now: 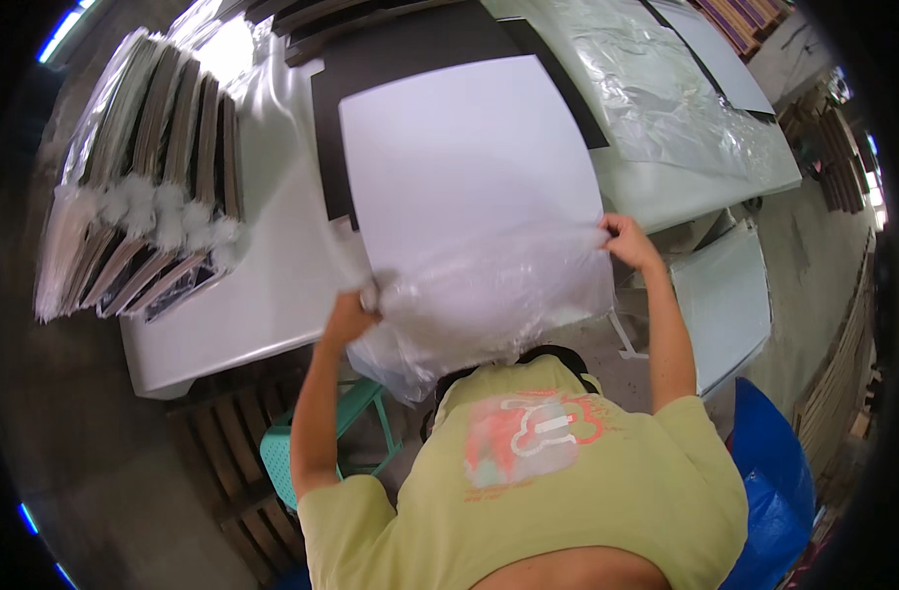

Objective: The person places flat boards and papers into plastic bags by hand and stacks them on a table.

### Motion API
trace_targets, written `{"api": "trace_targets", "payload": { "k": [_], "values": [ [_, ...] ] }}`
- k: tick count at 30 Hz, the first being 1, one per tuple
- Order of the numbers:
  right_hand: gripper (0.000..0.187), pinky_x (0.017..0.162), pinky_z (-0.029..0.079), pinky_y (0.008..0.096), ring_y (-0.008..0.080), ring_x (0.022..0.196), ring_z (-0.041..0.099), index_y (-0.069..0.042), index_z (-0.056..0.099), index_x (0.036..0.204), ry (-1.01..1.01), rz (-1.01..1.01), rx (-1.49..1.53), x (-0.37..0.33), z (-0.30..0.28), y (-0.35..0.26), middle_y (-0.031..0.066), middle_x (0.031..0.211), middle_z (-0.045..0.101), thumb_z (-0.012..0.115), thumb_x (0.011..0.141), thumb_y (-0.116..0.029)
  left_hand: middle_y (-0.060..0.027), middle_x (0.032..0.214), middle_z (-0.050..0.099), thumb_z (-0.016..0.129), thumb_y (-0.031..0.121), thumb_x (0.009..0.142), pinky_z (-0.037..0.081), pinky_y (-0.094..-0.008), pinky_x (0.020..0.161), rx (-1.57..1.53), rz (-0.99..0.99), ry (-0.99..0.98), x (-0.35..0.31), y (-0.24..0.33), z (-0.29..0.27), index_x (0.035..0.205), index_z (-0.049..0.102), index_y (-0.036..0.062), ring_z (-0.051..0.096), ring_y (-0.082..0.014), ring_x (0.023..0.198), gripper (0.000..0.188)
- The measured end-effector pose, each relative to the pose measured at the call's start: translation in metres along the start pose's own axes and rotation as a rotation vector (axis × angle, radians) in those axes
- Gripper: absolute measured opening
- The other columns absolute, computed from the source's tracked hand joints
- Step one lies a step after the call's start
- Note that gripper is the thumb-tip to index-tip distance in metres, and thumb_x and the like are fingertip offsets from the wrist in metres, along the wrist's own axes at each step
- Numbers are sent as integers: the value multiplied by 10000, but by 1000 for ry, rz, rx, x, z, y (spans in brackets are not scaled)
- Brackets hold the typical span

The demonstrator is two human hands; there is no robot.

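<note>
A large white board [469, 157] lies in front of me, its near part inside a clear plastic bag [489, 290]. The bag is crumpled and hangs over the table's near edge towards my body. My left hand [354, 315] is closed on the bag's left edge, beside the board's near left side. On the other side, my right hand [628, 243] pinches the bag's right edge close to the board's right side. The far part of the board is bare and rests over dark sheets [400, 59]. My left fingertips are partly hidden by plastic.
Plastic-wrapped stacks of boards [154, 177] stand on the white table [272, 236] at left. More clear plastic [666, 98] lies at far right. A green stool [356, 423] is below left; a wrapped white panel [725, 295] leans at right, near a blue plastic object [769, 492].
</note>
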State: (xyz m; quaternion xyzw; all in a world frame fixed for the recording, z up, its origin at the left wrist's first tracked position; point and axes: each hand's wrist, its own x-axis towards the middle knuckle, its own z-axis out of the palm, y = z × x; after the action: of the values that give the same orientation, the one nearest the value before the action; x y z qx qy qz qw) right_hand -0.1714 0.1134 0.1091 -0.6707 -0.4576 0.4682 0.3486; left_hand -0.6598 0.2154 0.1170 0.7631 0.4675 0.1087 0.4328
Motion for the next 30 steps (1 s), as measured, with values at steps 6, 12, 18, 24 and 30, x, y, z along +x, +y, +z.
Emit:
{"api": "trace_targets", "payload": {
  "k": [6, 12, 18, 24, 30],
  "values": [
    [223, 609, 432, 279, 194, 731, 542, -14, 579, 759, 150, -310, -408, -63, 16, 39, 53, 848, 535, 636, 545, 20, -77, 992, 583, 652, 112, 679, 474, -396, 734, 535, 114, -270, -65, -33, 69, 968, 588, 131, 576, -299, 851, 296],
    [243, 616, 435, 321, 246, 729, 563, -22, 591, 800, -132, -69, -536, -30, 7, 0, 131, 795, 590, 678, 574, -51, -94, 1016, 555, 661, 234, 680, 462, -394, 769, 625, 37, -334, -41, 8, 20, 933, 615, 96, 554, -294, 916, 292],
    [270, 700, 453, 362, 269, 833, 579, -71, 604, 877, -481, -71, -927, -29, 3, -18, 102, 886, 616, 670, 638, -178, -146, 1074, 525, 673, 340, 665, 454, -433, 779, 829, -133, -530, -36, 22, 9, 1004, 590, 112, 545, -313, 955, 416],
    [281, 651, 443, 307, 212, 698, 568, -60, 620, 900, -200, -70, -440, -44, 8, 24, 103, 799, 616, 692, 663, -191, -109, 902, 607, 625, 324, 723, 491, -415, 704, 905, 6, -380, -35, -4, 22, 917, 608, 148, 593, -294, 867, 262],
    [257, 558, 419, 276, 132, 620, 519, -35, 605, 810, 9, -116, -355, -44, 16, 37, 71, 683, 578, 741, 619, -142, -84, 795, 623, 657, 352, 686, 495, -410, 648, 921, 5, -230, -38, 15, 14, 874, 606, 153, 613, -285, 753, 278]
  ]
}}
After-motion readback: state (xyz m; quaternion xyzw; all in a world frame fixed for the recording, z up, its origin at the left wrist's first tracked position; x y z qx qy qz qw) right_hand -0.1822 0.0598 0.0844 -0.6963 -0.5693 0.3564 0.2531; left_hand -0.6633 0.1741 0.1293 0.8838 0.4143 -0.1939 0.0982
